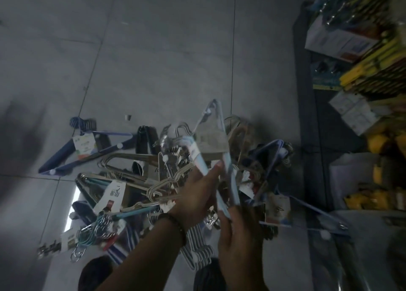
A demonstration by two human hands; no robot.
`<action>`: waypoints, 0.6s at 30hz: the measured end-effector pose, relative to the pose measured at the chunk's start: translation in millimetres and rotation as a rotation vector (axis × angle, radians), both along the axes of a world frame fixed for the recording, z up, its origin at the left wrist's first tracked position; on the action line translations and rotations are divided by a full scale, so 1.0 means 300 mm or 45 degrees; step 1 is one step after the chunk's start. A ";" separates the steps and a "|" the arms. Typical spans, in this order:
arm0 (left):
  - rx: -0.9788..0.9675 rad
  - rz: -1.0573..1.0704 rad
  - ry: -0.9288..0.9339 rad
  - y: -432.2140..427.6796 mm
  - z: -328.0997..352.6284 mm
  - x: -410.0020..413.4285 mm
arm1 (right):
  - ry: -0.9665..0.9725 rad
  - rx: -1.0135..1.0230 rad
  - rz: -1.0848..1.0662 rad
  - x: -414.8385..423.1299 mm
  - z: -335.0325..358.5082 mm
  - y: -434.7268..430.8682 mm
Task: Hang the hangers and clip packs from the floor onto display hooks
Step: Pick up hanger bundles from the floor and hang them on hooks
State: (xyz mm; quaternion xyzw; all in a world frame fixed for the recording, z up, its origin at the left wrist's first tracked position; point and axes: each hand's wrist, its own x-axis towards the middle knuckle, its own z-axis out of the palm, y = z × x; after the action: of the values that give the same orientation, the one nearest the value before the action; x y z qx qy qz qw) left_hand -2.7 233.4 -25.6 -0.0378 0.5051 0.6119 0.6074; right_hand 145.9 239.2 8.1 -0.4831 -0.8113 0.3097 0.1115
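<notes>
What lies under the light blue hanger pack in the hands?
Silver wire hangers and tagged packs, piled on the floor. The left hand, right hand and pack hide the pile's middle.

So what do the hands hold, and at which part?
A pale blue hanger bundle: the left hand grips its side bar mid-length, and the right hand holds the lower end.
</notes>
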 end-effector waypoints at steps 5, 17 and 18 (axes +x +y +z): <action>0.116 0.062 0.129 -0.069 0.012 0.002 | 0.059 -0.178 0.119 -0.004 0.034 -0.083; -0.134 0.126 -0.180 -0.151 0.126 -0.172 | 0.789 -0.661 -0.720 0.064 0.255 0.237; -0.101 0.165 -0.236 -0.135 0.140 -0.169 | 0.776 -0.700 -0.699 0.083 0.264 0.274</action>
State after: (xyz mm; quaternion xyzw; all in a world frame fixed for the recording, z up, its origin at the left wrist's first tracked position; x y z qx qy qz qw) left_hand -53.3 192.8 16.5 -0.1507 0.4672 0.6232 0.6087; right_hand 170.8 321.5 87.3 -0.5780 -0.4729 0.5987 0.2896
